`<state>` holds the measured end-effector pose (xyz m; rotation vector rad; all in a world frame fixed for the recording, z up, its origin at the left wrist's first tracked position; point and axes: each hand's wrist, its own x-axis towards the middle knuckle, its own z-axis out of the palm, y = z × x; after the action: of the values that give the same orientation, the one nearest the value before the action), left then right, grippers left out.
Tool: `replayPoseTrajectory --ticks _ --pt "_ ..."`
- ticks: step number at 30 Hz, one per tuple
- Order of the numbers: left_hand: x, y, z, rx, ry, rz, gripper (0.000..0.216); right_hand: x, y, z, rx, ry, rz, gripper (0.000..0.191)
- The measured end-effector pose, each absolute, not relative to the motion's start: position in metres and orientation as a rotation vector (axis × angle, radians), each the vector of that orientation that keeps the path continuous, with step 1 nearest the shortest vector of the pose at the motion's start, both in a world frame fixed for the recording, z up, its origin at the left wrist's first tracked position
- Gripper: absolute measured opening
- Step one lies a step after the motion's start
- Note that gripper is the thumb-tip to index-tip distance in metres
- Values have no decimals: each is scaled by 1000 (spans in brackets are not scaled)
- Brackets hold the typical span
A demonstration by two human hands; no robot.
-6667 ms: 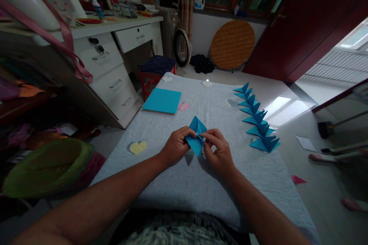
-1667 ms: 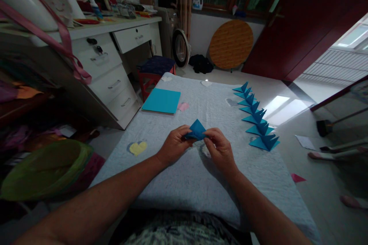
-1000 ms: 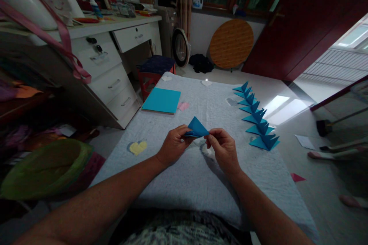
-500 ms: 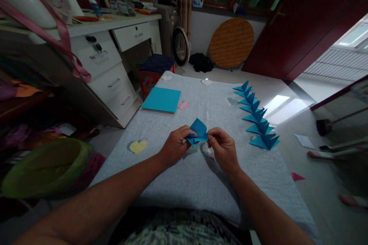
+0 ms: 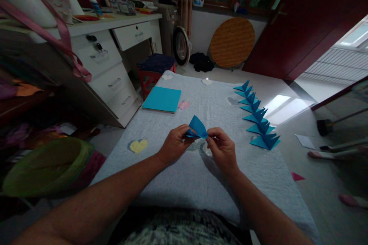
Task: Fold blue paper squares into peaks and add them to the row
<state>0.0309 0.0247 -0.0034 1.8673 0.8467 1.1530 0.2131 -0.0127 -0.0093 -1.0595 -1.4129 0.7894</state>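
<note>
Between my two hands, a little above the cloth, is a partly folded piece of blue origami paper (image 5: 197,125). One pointed flap stands up from it. My left hand (image 5: 176,143) grips its left side between thumb and fingers. The thumb and forefinger of my right hand (image 5: 222,146) pinch its right corner. On the right of the table stands a row of several folded blue paper cranes (image 5: 265,141). A stack of blue square paper (image 5: 162,99) lies at the far left of the cloth.
A pale cloth with heart patches (image 5: 161,195) covers the table. To the left are a white drawer desk (image 5: 112,80) and a green-lined bin (image 5: 48,164). A red stool (image 5: 156,64) stands behind the table's far left corner. Someone's feet (image 5: 319,154) show on the floor at right.
The blue paper has been turned and tilted in my fingers, so its upright flap now looks narrower and leans left. Both hands keep their hold and have barely shifted.
</note>
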Motion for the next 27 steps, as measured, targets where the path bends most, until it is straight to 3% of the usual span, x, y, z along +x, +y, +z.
replayPoseTrajectory --ticks 11,21,27 --pt "31 21 -4 2002 795 1170 6 212 -12 -4 -1036 -1490 703 9" --pt "29 21 -6 2020 827 1125 12 211 -17 5 -1035 -1682 499 25" --pt "30 19 -4 1966 842 1139 12 212 -18 5 -998 -1738 550 27"
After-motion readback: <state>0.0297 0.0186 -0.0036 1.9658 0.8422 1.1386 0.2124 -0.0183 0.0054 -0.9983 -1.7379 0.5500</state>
